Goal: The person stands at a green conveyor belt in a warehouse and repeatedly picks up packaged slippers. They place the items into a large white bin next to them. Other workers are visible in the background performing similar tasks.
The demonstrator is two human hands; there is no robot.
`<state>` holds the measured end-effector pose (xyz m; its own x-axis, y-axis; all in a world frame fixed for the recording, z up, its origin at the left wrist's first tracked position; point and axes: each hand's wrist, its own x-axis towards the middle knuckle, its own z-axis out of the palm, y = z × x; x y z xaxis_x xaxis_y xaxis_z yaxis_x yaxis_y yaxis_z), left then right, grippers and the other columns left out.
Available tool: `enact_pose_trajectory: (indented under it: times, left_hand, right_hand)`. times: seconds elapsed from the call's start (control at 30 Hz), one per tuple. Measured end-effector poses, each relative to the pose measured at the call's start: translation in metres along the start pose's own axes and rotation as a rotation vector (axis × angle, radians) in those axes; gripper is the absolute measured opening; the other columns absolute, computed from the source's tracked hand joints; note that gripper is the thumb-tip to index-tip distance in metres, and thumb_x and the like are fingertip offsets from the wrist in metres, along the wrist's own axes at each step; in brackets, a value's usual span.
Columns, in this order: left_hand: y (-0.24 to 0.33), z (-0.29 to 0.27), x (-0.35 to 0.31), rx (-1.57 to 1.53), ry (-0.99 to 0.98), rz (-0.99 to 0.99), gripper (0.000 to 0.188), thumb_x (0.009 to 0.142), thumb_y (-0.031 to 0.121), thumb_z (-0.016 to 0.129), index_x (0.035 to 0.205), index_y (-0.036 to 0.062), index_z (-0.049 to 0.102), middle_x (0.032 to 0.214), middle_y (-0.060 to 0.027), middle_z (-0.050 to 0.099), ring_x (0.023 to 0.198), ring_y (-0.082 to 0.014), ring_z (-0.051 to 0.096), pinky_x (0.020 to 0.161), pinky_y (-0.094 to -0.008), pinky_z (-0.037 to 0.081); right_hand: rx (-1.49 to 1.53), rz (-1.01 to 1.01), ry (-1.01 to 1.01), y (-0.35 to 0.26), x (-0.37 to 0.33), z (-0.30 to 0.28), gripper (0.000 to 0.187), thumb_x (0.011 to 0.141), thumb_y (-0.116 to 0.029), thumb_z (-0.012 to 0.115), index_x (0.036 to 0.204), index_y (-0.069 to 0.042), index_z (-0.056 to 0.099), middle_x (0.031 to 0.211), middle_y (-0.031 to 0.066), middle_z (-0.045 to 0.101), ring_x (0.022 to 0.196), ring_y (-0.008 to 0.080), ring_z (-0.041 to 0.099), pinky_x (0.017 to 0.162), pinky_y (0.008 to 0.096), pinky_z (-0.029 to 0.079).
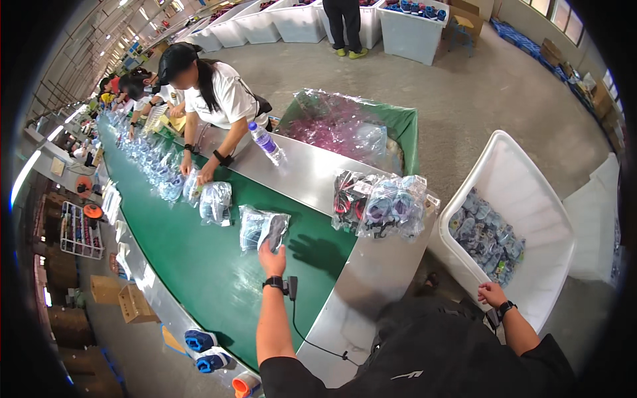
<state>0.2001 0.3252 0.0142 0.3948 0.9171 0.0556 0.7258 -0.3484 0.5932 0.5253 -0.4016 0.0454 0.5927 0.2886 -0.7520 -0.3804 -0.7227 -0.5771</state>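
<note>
My left hand [273, 259] reaches over the green conveyor belt [219, 285] to the near edge of a clear bag of shoes [255, 227]. Its thumb and fingers are apart at the bag, and a dark sole shows through the plastic there. The hand's shadow falls on the belt to the right. My right hand [492, 294] is held low by the near rim of a white bin [547, 225], its fingers curled with nothing visible in them. Inside the bin lie many bagged shoes [488, 235]. More bagged shoes [391, 205] rest on the metal ledge [371, 285].
Across the belt a person [219, 99] in a white shirt handles another bagged pair [213, 200]. A bottle [265, 142] stands on the metal edge, beside a green-sided container [408, 132] of plastic bags. Blue shoes [200, 340] and an orange roll [244, 385] sit at the near left.
</note>
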Motion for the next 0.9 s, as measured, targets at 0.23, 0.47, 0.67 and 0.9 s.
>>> enact_pose_trajectory:
  times: [0.23,0.47,0.67,0.9]
  left_hand:
    - [-0.002,0.019,0.024,0.166,-0.031,0.019,0.080,0.076,0.028,0.073,0.139,-0.0049,0.037,0.144,-0.0288,0.034,0.137,-0.0450,0.026,0.114,-0.0492,0.023]
    - [0.064,0.033,-0.083,0.092,0.019,0.109,0.080,0.087,0.035,0.064,0.145,-0.0058,0.027,0.149,-0.0279,0.026,0.140,-0.0451,0.020,0.115,-0.0500,0.021]
    - [0.059,0.049,-0.156,-1.400,0.060,-0.734,0.081,0.094,0.055,0.051,0.150,0.0073,0.017,0.151,-0.0157,0.027,0.139,-0.0284,0.028,0.111,-0.0492,0.029]
    - [0.062,0.041,-0.126,-1.688,0.140,-0.812,0.077,0.087,0.055,0.064,0.140,0.0081,0.035,0.140,-0.0114,0.042,0.126,-0.0260,0.043,0.105,-0.0460,0.038]
  right_hand:
    - [0.054,0.188,0.084,0.037,-0.048,-0.001,0.026,0.090,-0.017,0.061,0.110,0.001,0.057,0.083,0.0096,0.065,0.065,0.0187,0.066,0.054,0.0310,0.055]
    - [-0.027,0.201,0.044,0.028,-0.051,0.012,0.031,0.091,-0.021,0.061,0.113,0.002,0.057,0.086,0.0091,0.065,0.069,0.0184,0.067,0.056,0.0316,0.055]
    - [-0.146,0.017,0.008,-0.043,-0.045,0.036,0.037,0.090,-0.021,0.060,0.116,0.005,0.056,0.087,0.0087,0.066,0.073,0.0152,0.067,0.066,0.0278,0.053]
    - [-0.189,0.030,-0.007,-0.075,-0.028,0.042,0.036,0.089,-0.021,0.061,0.116,0.003,0.057,0.086,0.0084,0.067,0.073,0.0131,0.067,0.062,0.0270,0.052]
